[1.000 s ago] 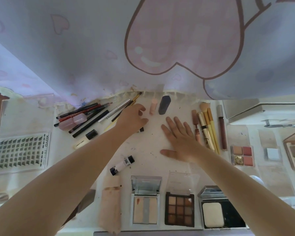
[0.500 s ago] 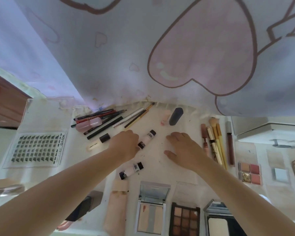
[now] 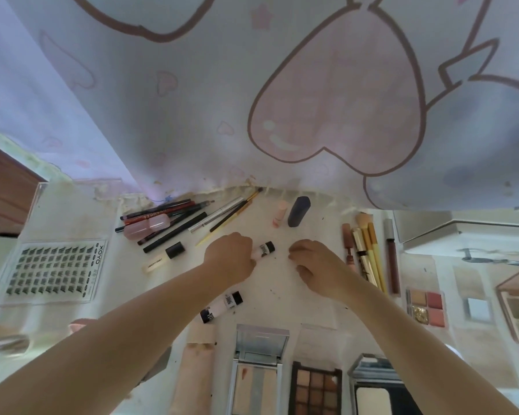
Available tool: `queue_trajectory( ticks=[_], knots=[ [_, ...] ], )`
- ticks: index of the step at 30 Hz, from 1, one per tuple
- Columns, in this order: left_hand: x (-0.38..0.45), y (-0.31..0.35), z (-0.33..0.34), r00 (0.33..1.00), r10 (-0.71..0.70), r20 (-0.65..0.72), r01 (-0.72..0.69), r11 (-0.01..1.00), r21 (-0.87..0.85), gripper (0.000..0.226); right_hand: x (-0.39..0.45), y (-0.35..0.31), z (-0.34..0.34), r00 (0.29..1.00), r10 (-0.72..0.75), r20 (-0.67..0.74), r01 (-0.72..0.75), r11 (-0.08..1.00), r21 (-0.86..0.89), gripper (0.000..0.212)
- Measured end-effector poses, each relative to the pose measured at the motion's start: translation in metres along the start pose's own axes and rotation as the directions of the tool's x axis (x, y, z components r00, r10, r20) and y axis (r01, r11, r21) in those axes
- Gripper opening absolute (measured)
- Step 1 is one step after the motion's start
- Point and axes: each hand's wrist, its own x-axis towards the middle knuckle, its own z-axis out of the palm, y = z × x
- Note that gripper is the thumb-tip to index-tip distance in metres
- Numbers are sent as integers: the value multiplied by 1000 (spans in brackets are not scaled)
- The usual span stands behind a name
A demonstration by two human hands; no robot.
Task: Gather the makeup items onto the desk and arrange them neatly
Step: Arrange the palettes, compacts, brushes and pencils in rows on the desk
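My left hand (image 3: 229,256) grips a small white tube with a black cap (image 3: 264,249) at the middle of the white desk (image 3: 282,289). My right hand (image 3: 315,265) rests beside it with fingers curled, holding nothing. A second white tube with a black cap (image 3: 221,307) lies nearer to me. Pencils and liners (image 3: 165,218) fan out at the back left. A pink stick (image 3: 280,213) and a dark blue lipstick (image 3: 298,211) lie at the back middle. Brushes and gold tubes (image 3: 367,253) line up at the right.
A lash tray (image 3: 54,271) lies at the left. Open palettes (image 3: 315,390) and compacts (image 3: 258,369) sit along the near edge, with a small blush palette (image 3: 426,307) at the right. A printed curtain (image 3: 282,100) hangs over the desk's back edge.
My left hand drew the small tube back from the pencils toward the desk's middle. My right hand went from flat on the desk to curled. The camera tilted upward.
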Motion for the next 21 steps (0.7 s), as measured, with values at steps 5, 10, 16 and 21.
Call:
queue_trajectory(
  ticks=[5, 10, 16, 21],
  knots=[
    [-11, 6, -10, 985, 171, -32, -172, 984, -44, 24, -6, -13, -2, 996, 61, -65, -41, 962, 270, 31],
    [-27, 18, -26, 903, 348, -252, -387, 914, -124, 29, -13, -33, -25, 931, 334, -144, -162, 736, 657, 43],
    [-41, 39, -47, 767, 121, -631, -470, 776, -421, 41, -26, -60, -64, 856, 468, -220, -22, 459, 888, 52],
    [-49, 60, -64, 808, -44, -588, -447, 606, -659, 45, -39, -64, -68, 748, 456, -482, 125, 617, 777, 58]
  ],
)
